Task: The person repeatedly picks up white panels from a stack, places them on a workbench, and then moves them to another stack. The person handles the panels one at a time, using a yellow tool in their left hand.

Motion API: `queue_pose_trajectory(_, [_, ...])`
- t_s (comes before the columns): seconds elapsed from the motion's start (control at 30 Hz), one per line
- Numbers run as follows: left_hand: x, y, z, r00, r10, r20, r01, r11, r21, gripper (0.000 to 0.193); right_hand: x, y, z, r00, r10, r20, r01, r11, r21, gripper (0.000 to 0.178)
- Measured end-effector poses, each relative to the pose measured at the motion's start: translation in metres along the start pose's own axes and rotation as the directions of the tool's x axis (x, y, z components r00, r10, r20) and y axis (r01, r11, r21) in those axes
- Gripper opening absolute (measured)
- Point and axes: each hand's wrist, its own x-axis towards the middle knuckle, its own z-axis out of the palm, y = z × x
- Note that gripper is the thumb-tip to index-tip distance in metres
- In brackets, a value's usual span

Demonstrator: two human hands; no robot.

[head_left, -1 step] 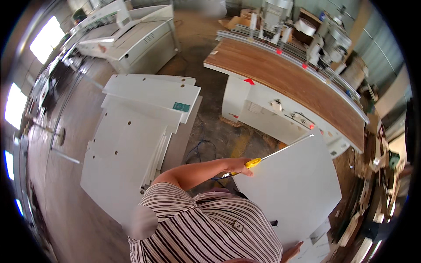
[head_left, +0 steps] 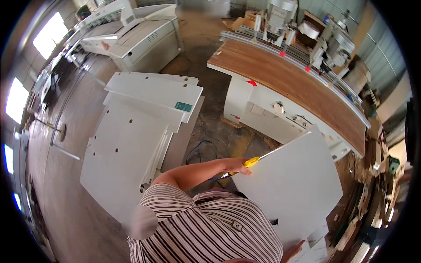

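My left hand (head_left: 239, 166) is closed round a yellow air blow gun (head_left: 251, 162) with a long thin metal nozzle. The nozzle points away to the right, over or along the far left edge of a large white panel (head_left: 298, 188) in front of me. A hose fitting shows at the gun's rear, below the hand. At the lower edge of the view, my right hand (head_left: 294, 250) is partly visible beside the panel's near edge, with its fingers stretched out. My body hides the rest of that arm.
Stacked white panels (head_left: 127, 144) with drilled holes lie on the left. Ahead right stands a machine with a brown wooden top (head_left: 280, 83). A blue hose (head_left: 201, 144) loops on the floor. Wood offcuts (head_left: 364, 210) pile up at right. Another white machine (head_left: 144, 44) stands far left.
The view has shifted slightly. My left hand keeps hold of the air blow gun, nearly in place; my right hand appears a touch higher beside the panel.
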Motion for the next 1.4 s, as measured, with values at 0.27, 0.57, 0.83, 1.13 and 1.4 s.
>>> queue_pose_trajectory(0.27, [0.021,-0.035,-0.058,0.854,-0.063,-0.517,-0.137,0.931,-0.339,0.029,0.112,-0.145,0.217,0.938,-0.295,0.183,0.336,0.900,-0.276,0.051])
queue_pose_trajectory(0.57, [0.219,-0.012,-0.078,0.807,-0.106,-0.581,-0.085,0.953,-0.292,0.027,0.348,-0.209,0.329,0.914,-0.357,0.192,0.399,0.709,-0.581,0.058])
queue_pose_trajectory(0.83, [0.357,0.027,-0.100,0.747,-0.049,-0.663,-0.012,0.996,-0.087,0.031,0.455,-0.279,0.405,0.926,-0.303,0.227,0.370,0.593,-0.716,0.063])
queue_pose_trajectory(1.13, [0.454,0.045,-0.090,0.749,-0.045,-0.661,0.065,0.998,0.007,0.035,0.548,-0.313,0.431,0.909,-0.282,0.306,0.410,0.488,-0.770,0.065])
queue_pose_trajectory(1.4, [0.458,0.034,-0.093,0.774,-0.008,-0.633,0.160,0.970,0.184,0.037,0.437,-0.298,0.492,0.440,-0.436,0.785,0.857,-0.057,-0.512,0.076])
